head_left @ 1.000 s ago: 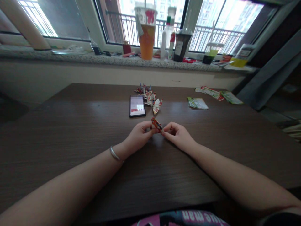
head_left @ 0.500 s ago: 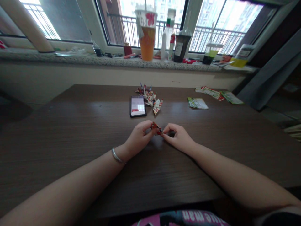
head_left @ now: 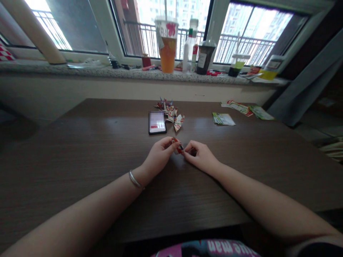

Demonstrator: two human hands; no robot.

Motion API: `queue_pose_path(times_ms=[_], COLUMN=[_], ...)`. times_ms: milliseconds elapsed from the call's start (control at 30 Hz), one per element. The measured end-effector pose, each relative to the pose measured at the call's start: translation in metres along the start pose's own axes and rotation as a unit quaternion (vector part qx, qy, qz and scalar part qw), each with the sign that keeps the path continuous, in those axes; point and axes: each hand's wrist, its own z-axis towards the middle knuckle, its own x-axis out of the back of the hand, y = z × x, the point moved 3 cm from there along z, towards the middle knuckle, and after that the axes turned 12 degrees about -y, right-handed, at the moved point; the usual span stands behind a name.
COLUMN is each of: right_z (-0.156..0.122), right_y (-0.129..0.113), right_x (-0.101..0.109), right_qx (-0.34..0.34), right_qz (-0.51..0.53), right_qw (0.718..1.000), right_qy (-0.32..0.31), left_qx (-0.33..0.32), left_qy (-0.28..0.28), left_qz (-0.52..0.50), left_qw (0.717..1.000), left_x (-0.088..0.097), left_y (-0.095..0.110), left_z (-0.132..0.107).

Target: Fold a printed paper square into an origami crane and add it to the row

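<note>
Between my fingertips is a small piece of folded patterned paper (head_left: 177,147), red and white with dark spots. My left hand (head_left: 160,153), with a silver bangle at the wrist, pinches it from the left. My right hand (head_left: 199,154) has thumb and forefinger closed on its right end. Fingers cover part of the paper, so its full shape is hidden. Just beyond lie several folded paper figures (head_left: 179,122) in red, white and purple. Left of them a phone (head_left: 157,122) rests flat with its screen lit.
On the right of the brown table (head_left: 80,150) are a stack of printed paper strips (head_left: 224,119) and more strips (head_left: 239,108) behind it. The stone windowsill (head_left: 128,73) holds a tall orange drink cup (head_left: 168,53), a dark cup (head_left: 205,59), bottles (head_left: 188,50) and small items.
The paper has turned slightly between my fingers, and my right fingertips are a little closer to the left ones. The camera view has tilted up slightly.
</note>
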Motion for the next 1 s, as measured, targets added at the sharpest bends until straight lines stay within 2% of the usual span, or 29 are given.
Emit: queue_pose_path(times_ms=[67,167,200,300,400,500,633,767,900,1000], right_z=[0.001,0.005,0.008,0.018,0.033,0.043,0.042,0.036,0.034,0.034], right_y=[-0.001,-0.009,-0.013,-0.028,-0.031,-0.023,-0.009,-0.003,-0.001,-0.001], right_x=[0.001,0.006,0.009,0.023,0.032,0.033,0.020,0.009,0.011,0.015], right_qx=[0.002,0.009,0.022,0.074,0.062,0.036,0.033,0.040,0.035,0.041], right_qz=[0.012,0.028,0.031,0.012,0.060,0.101,0.141,0.180,0.248,0.261], right_qw=[1.000,0.999,0.998,0.996,0.994,0.994,0.988,0.983,0.968,0.965], right_qy=[-0.002,-0.036,-0.056,-0.053,-0.064,0.000,0.043,0.028,0.016,-0.014], left_qx=[0.025,0.066,0.075,0.077,0.055,0.058,0.069,0.075,0.069,0.078], left_qy=[0.016,0.038,0.047,0.075,0.062,0.064,0.035,0.026,0.013,-0.005], left_qz=[-0.052,-0.108,-0.128,-0.183,-0.209,-0.241,-0.277,-0.264,-0.246,-0.236], left_qw=[0.998,0.991,0.988,0.977,0.974,0.967,0.958,0.961,0.967,0.968], left_x=[-0.002,-0.002,-0.001,0.001,0.000,-0.002,-0.004,-0.003,-0.002,-0.002], left_y=[0.001,0.001,0.001,0.001,0.000,-0.007,-0.018,-0.025,-0.026,-0.026], left_z=[0.000,0.002,0.004,0.010,0.018,0.022,0.023,0.022,0.023,0.024])
